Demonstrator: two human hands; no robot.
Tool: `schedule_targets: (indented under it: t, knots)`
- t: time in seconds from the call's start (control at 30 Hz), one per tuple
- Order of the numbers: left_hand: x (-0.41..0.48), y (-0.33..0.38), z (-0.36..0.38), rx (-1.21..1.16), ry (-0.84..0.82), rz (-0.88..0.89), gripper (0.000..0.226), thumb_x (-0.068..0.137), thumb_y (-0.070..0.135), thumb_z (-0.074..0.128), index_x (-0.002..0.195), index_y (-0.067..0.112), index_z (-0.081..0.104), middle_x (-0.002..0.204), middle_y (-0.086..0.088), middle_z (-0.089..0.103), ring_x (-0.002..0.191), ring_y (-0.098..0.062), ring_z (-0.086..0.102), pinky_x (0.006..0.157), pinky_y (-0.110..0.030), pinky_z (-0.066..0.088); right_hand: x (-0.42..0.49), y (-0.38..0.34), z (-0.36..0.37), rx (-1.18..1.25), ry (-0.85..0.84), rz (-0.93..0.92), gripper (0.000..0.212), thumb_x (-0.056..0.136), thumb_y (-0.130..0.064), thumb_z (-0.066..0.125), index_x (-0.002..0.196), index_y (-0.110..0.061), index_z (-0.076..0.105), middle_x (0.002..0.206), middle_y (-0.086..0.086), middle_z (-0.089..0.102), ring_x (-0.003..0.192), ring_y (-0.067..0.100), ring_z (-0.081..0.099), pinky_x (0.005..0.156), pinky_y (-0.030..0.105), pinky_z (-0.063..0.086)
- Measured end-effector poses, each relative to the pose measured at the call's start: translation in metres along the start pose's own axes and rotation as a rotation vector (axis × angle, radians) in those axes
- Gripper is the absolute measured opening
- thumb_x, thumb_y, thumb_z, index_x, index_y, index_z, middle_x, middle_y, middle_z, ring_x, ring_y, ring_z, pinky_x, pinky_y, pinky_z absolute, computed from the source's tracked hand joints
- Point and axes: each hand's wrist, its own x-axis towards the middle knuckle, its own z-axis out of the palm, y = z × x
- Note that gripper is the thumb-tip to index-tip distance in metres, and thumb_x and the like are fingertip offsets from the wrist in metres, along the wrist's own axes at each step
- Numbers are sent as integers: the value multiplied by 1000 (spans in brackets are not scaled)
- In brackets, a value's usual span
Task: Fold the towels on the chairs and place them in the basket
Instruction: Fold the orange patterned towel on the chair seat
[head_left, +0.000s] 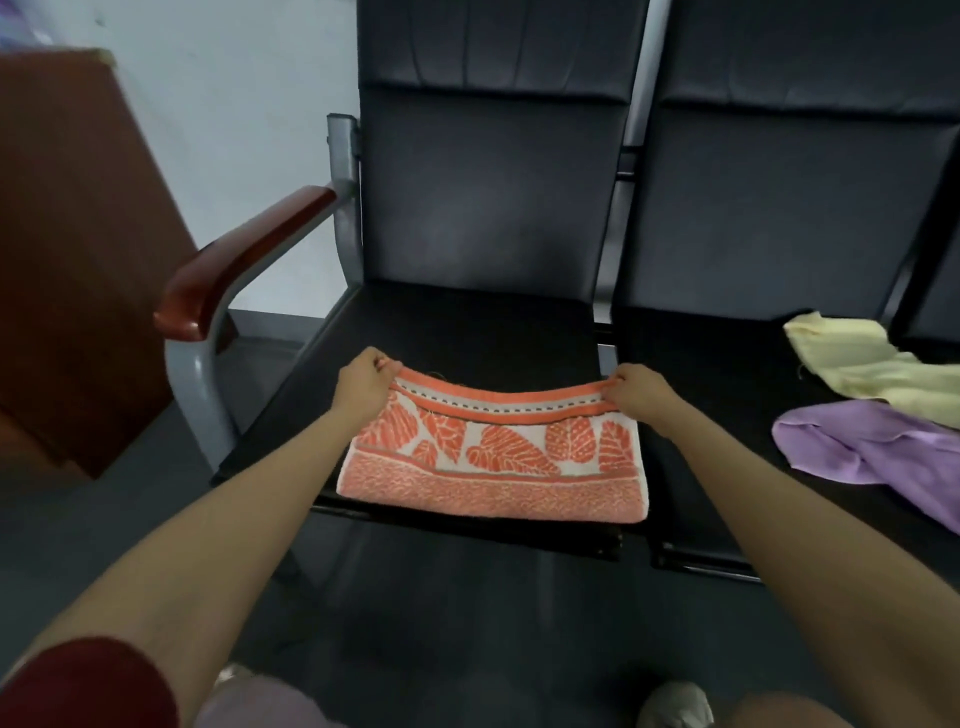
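Orange towel corners tight in left grip, right grip; yellow towel, purple towel alongside

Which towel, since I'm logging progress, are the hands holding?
The orange towel, held at its far corners by the left hand and right hand; the yellow towel and purple towel lie crumpled, untouched.

Purple towel: runs off the right edge, its full spread unseen.
Yellow towel: likewise cut by the right edge.
Orange towel: lower layers hidden against the seat.
Chair backs: tops lost above the upper edge.
Cabinet: cropped at the left.
My shoes: blurred, clipped by the bottom edge.
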Motion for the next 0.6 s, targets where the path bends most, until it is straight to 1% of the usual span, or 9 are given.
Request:
schedule_targets:
  t: [0.07, 0.13, 0.2, 0.23, 0.3, 0.37, 0.47, 0.53, 0.6]
  knots:
    - [7, -9, 13, 80, -6, -26, 20, 98, 29, 48, 102, 10, 52, 100, -15, 63, 81, -26, 62, 73, -41, 53, 7, 6, 12, -61, 7, 5, 18, 94, -17, 47, 104, -7, 57, 104, 15, 63, 91, 27, 62, 83, 41, 54]
    - [7, -15, 24, 224, 52, -17, 27, 98, 30, 48, 117, 12, 48, 119, -15, 56, 103, -29, 57, 89, -47, 49, 8, 11, 23, -192, 62, -23, 24, 94, -17, 46, 117, -10, 51, 118, 14, 54, 104, 29, 54, 88, 42, 49]
    - [-4, -15, 36, 448, 152, 112, 40, 97, 29, 48, 131, 10, 42, 136, -13, 43, 125, -29, 39, 104, -44, 35, 4, 12, 37, -364, 148, -88, 37, 93, -16, 47, 130, -11, 42, 129, 14, 43, 116, 31, 42, 93, 41, 42]
    - [-12, -11, 43, 507, 178, 212, 41, 98, 27, 47, 134, 8, 41, 139, -12, 40, 129, -28, 33, 107, -42, 31, -2, 9, 45, -431, 194, -134, 40, 93, -16, 47, 132, -11, 41, 131, 13, 41, 119, 31, 39, 94, 40, 40]
    - [-34, 1, 60, 575, 131, 391, 38, 99, 21, 43, 134, 7, 42, 138, -10, 41, 129, -25, 33, 108, -37, 27, -15, -4, 63, -442, 251, -248, 37, 93, -13, 46, 129, -12, 45, 131, 11, 43, 119, 29, 40, 95, 37, 38]
    - [-54, 9, 79, 594, 16, 481, 37, 101, 22, 35, 135, 8, 43, 138, -6, 44, 129, -21, 34, 110, -34, 26, -26, -20, 83, -319, 246, -364, 32, 93, -12, 45, 125, -11, 51, 130, 8, 47, 120, 25, 41, 98, 34, 38]
    - [-68, 5, 99, 635, -208, 379, 50, 104, 36, 18, 148, 15, 27, 154, -2, 27, 143, -19, 18, 117, -39, 13, -37, -29, 114, -178, 167, -479, 37, 99, -21, 40, 134, -12, 47, 140, 6, 44, 132, 22, 36, 110, 34, 31]
    - [-68, -8, 97, 738, -261, 299, 55, 102, 45, 9, 152, 22, 10, 160, 3, 7, 147, -17, 1, 119, -41, -1, -40, -17, 127, -303, 60, -463, 48, 103, -35, 26, 148, -19, 29, 156, 3, 24, 145, 20, 16, 119, 36, 13]
    - [-64, -19, 84, 750, -248, 228, 58, 100, 49, 6, 153, 25, 2, 160, 4, -4, 147, -17, -8, 118, -41, -8, -39, -2, 126, -448, 4, -427, 57, 101, -50, 14, 153, -27, 11, 160, -4, 5, 148, 15, -1, 120, 37, -1]
